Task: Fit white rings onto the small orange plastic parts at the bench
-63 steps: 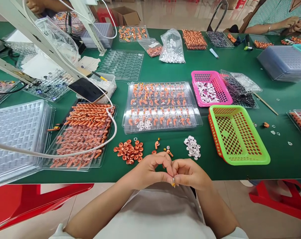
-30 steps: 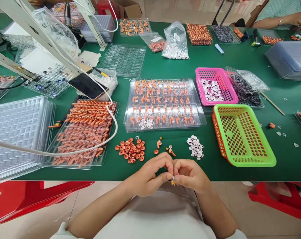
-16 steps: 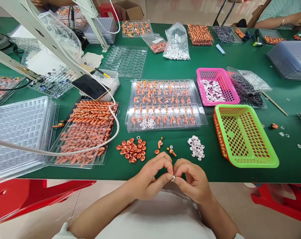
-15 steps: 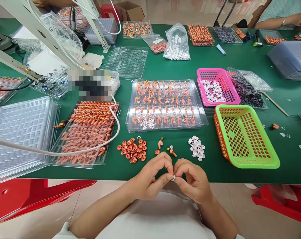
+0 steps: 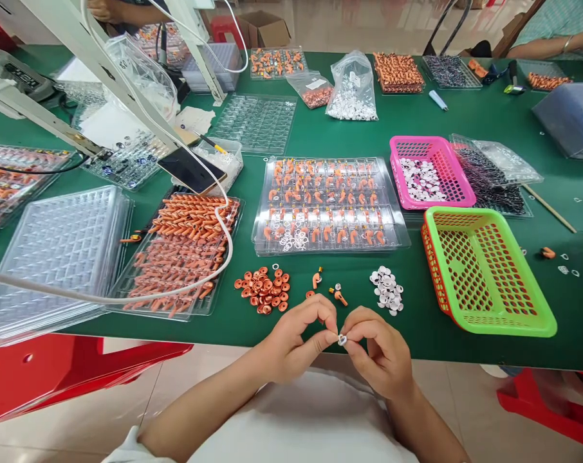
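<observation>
Both hands meet near the table's front edge and pinch a small white part with a dark spot (image 5: 342,340) between thumbs and forefingers. My left hand (image 5: 302,341) grips its left side; my right hand (image 5: 379,347) is closed on its right side. Exact kind of the part is too small to make out. Just beyond my fingers lie a curved orange piece with a yellow tip (image 5: 316,278) and another orange piece (image 5: 340,296). A pile of copper-coloured discs (image 5: 264,289) is left of them, a heap of white discs (image 5: 387,289) to the right.
A clear tray of orange parts and white rings (image 5: 330,202) lies ahead. Right stand a pink basket (image 5: 466,186) with white discs and a green basket (image 5: 545,315). Left are a tray of orange parts (image 5: 180,251), clear stacked trays (image 5: 60,251), a phone (image 5: 192,170) and a looping white cable (image 5: 219,263).
The view has shifted slightly, so table items appear farther right. My hands still pinch the small white part, which now shows more clearly between the fingertips.
</observation>
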### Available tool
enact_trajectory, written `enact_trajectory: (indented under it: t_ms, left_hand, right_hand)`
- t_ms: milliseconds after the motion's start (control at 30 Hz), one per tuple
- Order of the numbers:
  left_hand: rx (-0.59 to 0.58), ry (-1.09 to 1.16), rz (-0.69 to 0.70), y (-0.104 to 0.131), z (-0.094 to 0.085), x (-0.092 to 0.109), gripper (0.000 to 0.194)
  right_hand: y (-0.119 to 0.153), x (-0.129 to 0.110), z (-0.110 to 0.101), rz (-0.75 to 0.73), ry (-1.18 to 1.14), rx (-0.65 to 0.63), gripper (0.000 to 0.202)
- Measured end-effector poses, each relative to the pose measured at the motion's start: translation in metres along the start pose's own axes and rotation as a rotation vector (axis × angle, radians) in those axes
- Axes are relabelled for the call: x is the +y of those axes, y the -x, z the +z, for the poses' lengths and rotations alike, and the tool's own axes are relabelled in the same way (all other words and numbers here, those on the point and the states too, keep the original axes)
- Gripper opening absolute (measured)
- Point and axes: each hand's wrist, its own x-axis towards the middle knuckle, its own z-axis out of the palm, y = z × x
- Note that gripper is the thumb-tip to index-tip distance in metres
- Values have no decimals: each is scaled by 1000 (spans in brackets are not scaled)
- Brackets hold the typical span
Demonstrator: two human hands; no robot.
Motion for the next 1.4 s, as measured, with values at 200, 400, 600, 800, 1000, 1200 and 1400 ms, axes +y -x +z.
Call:
enact_trajectory:
  t_ms: [200, 400, 600, 800, 1000, 1200, 1400]
  left_hand:
    - [-19, 82, -4, -3, 0, 0, 7]
    - [24, 51, 13, -4, -2, 4, 16]
    - [36, 37, -5, -5, 2, 9, 15]
    - [11, 39, -65, -3, 0, 9, 17]
    - [28, 34, -107, -4, 0, 10, 14]
    - [45, 96, -181, -6, 1, 11, 16]
    - [63, 319, -306, -7, 5, 7, 17]
  right_hand:
    - [-1, 2, -4, 87, -181, -59, 13]
    - [-2, 2, -6, 225, -292, -50, 3]
    - [-2, 4, -6, 335, -368, -62, 9]
    - [-4, 6, -5, 444, -525, -55, 12]
    - [-3, 7, -4, 494, -539, -63, 18]
    - [-2, 11, -4, 523, -552, -79, 20]
    - [-2, 12, -3, 523, -608, -87, 19]
